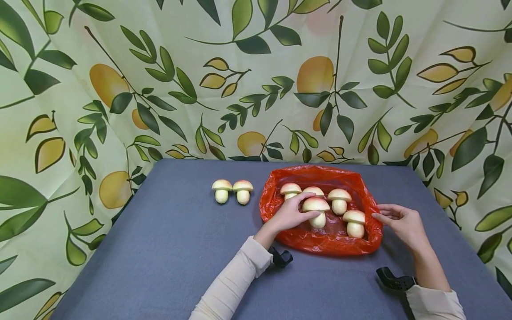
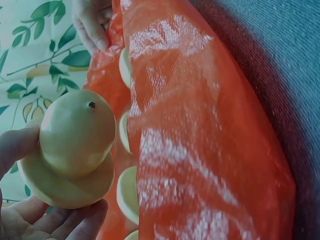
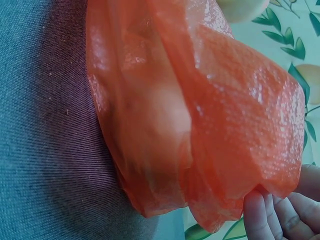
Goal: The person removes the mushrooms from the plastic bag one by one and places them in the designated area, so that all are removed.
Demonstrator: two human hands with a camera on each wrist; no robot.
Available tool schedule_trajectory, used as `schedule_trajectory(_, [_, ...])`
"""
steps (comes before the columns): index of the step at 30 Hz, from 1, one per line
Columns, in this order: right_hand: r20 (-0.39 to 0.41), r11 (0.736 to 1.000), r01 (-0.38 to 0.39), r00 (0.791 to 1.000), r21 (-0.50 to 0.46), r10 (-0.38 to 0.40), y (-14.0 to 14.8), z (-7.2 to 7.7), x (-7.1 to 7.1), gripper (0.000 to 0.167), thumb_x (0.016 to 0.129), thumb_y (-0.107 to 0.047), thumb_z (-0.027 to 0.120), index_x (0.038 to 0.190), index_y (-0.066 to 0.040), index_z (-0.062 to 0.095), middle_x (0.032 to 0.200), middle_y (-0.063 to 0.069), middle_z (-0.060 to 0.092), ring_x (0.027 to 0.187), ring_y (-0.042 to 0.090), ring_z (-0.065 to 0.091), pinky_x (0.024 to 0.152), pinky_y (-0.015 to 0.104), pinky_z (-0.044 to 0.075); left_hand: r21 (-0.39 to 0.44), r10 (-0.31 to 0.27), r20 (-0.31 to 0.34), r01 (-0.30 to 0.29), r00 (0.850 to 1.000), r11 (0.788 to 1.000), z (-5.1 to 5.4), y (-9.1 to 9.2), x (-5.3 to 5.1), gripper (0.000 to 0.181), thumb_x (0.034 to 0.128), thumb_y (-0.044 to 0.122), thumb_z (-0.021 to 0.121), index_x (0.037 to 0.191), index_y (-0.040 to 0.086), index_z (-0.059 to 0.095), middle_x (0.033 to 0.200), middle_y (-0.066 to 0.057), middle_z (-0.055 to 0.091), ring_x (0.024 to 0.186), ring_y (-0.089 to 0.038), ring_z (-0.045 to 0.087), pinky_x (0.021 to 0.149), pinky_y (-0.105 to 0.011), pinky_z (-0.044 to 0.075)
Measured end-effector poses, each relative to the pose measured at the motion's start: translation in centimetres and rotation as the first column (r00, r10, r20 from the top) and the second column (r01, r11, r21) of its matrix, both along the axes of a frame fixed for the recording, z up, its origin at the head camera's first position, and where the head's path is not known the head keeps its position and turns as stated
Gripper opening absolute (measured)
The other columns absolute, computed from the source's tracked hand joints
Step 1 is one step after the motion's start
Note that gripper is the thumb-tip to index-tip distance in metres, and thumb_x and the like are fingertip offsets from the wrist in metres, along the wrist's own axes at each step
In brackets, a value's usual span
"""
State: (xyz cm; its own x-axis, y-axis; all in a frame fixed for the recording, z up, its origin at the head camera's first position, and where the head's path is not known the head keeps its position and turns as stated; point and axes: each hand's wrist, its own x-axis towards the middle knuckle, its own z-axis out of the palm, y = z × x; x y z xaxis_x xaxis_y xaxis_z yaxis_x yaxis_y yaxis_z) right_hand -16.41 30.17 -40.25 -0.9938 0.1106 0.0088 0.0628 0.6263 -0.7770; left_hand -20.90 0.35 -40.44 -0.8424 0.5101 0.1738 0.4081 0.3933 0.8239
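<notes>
My left hand (image 1: 289, 216) grips a mushroom (image 1: 316, 205) with a pale stem and reddish-cream cap, over the open red plastic bag (image 1: 320, 247). In the left wrist view the mushroom (image 2: 77, 132) shows its stem end with a small dark spot, thumb on one side and fingers on the other. Several similar mushrooms stand inside the bag, among them one mushroom (image 1: 355, 223) at the near right. At the bag's right rim, my right hand (image 1: 406, 226) pinches the plastic between thumb and fingers. The right wrist view shows those fingers (image 3: 257, 215) at the bag's edge.
Two more mushrooms, a left one (image 1: 222, 191) and a right one (image 1: 242, 192), stand side by side left of the bag on the grey-blue table (image 1: 168, 249). A leaf-patterned cloth (image 1: 256, 89) hangs behind the table's far edge.
</notes>
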Motion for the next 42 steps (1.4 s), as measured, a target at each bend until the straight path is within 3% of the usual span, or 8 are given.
schedule_trajectory(5, [-0.012,1.0,-0.009,1.0,-0.006,0.009,0.0,0.0,0.0,0.051,0.09,-0.028,0.068,0.12,0.012,0.059,0.072,-0.033,0.058,0.067,-0.011,0.055,0.057,0.02,0.046,-0.008,0.019,0.024,-0.018,1.0,1.0,0.1,-0.7,0.0,0.054,0.0889,0.027,0.069,0.137,0.009,0.052,0.134,-0.008,0.061,0.114,-0.017,0.059,0.102,-0.025,0.046])
schedule_trajectory(10, [0.003,1.0,-0.01,1.0,-0.005,0.01,0.0,0.0,0.0,0.052,0.09,-0.028,0.067,0.121,0.012,0.058,0.071,-0.035,0.056,0.067,-0.011,0.055,0.057,0.02,0.045,-0.01,0.043,0.072,-0.042,0.996,0.999,0.3,-1.3,0.1,0.056,0.0891,0.027,0.068,0.139,0.008,0.051,0.137,-0.009,0.059,0.116,-0.019,0.059,0.1,-0.027,0.047])
schedule_trajectory(12, [0.005,1.0,-0.011,1.0,-0.007,0.011,0.0,-0.1,-0.1,0.053,0.09,-0.029,0.068,0.121,0.012,0.058,0.071,-0.03,0.06,0.067,-0.011,0.055,0.058,0.02,0.046,-0.009,0.054,0.079,-0.054,0.995,0.999,0.3,-1.6,0.1,0.056,0.0891,0.027,0.068,0.139,0.009,0.051,0.136,-0.009,0.059,0.115,-0.019,0.06,0.098,-0.026,0.048])
schedule_trajectory(19, [0.004,1.0,-0.015,1.0,0.01,0.015,0.1,-0.1,-0.2,0.053,0.09,-0.031,0.068,0.121,0.01,0.059,0.075,-0.027,0.063,0.068,-0.012,0.054,0.059,0.018,0.048,0.006,0.064,0.054,-0.064,0.996,0.998,0.2,-2.7,-0.1,0.055,0.0889,0.025,0.069,0.137,0.006,0.052,0.135,-0.01,0.06,0.116,-0.021,0.059,0.1,-0.031,0.048])
schedule_trajectory(23, [-0.006,1.0,-0.02,1.0,0.01,0.02,0.2,-0.1,-0.2,0.052,0.089,-0.03,0.068,0.121,0.011,0.06,0.075,-0.022,0.067,0.068,-0.012,0.055,0.06,0.016,0.05,0.027,0.062,0.034,-0.063,0.998,0.998,0.4,-3.3,-0.1,0.05,0.0886,0.022,0.069,0.134,0.006,0.054,0.133,-0.011,0.06,0.114,-0.022,0.059,0.096,-0.028,0.048])
schedule_trajectory(27, [-0.007,1.0,-0.022,1.0,0.01,0.022,0.3,-0.2,-0.2,0.052,0.09,-0.03,0.068,0.12,0.011,0.06,0.075,-0.025,0.065,0.068,-0.012,0.055,0.061,0.015,0.051,0.037,0.062,0.023,-0.063,0.998,0.997,0.4,-3.8,-0.2,0.051,0.0885,0.021,0.069,0.134,0.005,0.053,0.134,-0.011,0.059,0.113,-0.022,0.059,0.095,-0.026,0.047])
schedule_trajectory(36, [0.009,1.0,-0.017,1.0,0.01,0.017,0.2,-0.1,-0.2,0.053,0.09,-0.031,0.068,0.122,0.011,0.059,0.074,-0.032,0.06,0.068,-0.012,0.055,0.06,0.017,0.05,0.035,0.111,0.066,-0.113,0.992,0.993,0.5,-5.2,-0.2,0.055,0.089,0.023,0.069,0.138,0.006,0.05,0.135,-0.012,0.059,0.107,-0.021,0.06,0.093,-0.03,0.049])
schedule_trajectory(42, [0.016,1.0,-0.014,1.0,-0.01,0.014,0.1,0.0,-0.1,0.053,0.09,-0.032,0.067,0.12,0.01,0.059,0.073,-0.03,0.061,0.068,-0.01,0.055,0.058,0.02,0.045,0.051,0.134,0.083,-0.139,0.987,0.989,0.8,-6.1,-0.1,0.055,0.0891,0.023,0.068,0.139,0.007,0.05,0.137,-0.013,0.057,0.117,-0.025,0.058,0.098,-0.037,0.049])
